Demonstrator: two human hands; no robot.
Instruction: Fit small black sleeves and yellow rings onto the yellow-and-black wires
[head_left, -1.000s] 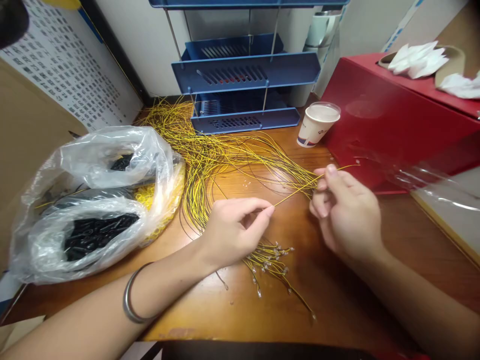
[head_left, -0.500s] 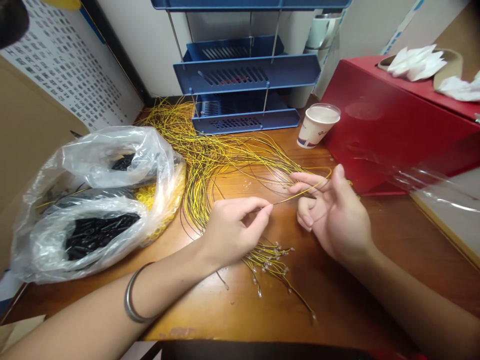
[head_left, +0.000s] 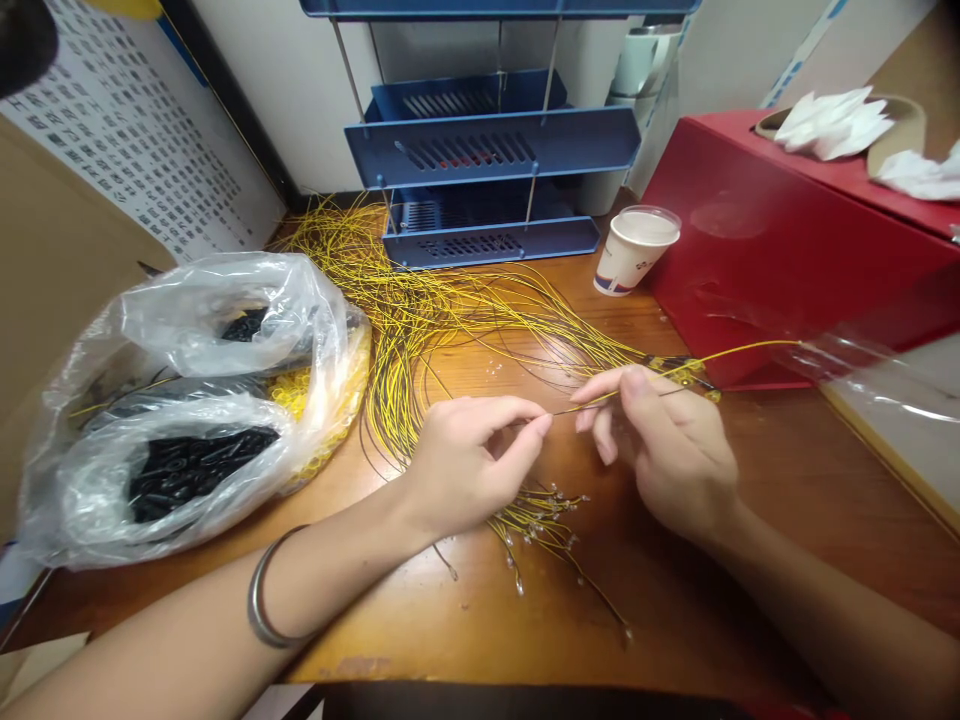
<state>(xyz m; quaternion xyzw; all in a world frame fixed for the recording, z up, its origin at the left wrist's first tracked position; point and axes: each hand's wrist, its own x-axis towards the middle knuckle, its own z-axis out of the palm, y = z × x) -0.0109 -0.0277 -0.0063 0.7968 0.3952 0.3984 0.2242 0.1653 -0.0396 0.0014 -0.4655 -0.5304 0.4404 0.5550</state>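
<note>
Between thumb and forefinger my left hand (head_left: 476, 460) pinches the end of a thin dark and yellow wire (head_left: 574, 408). The wire runs on through my right hand (head_left: 671, 440), whose thumb presses it against the fingers; its yellow tail (head_left: 750, 348) sticks out to the right. Behind both hands spreads a large tangle of yellow and dark wires (head_left: 405, 320). Below my left hand, several wire ends with small clear tips (head_left: 540, 515) fan out on the wooden table (head_left: 420, 640).
Plastic bags (head_left: 90, 500) with black pieces (head_left: 187, 465) lie at the left. Blue trays (head_left: 487, 145) stand at the back, a paper cup (head_left: 637, 252) beside them. A red box (head_left: 780, 240) with tissues (head_left: 832, 125) fills the right, with clear plastic strips (head_left: 885, 385) before it.
My right hand has turned over and its thumb has come down onto the wire. The wire's tail now points right. My left hand keeps its pinch, nearly in place.
</note>
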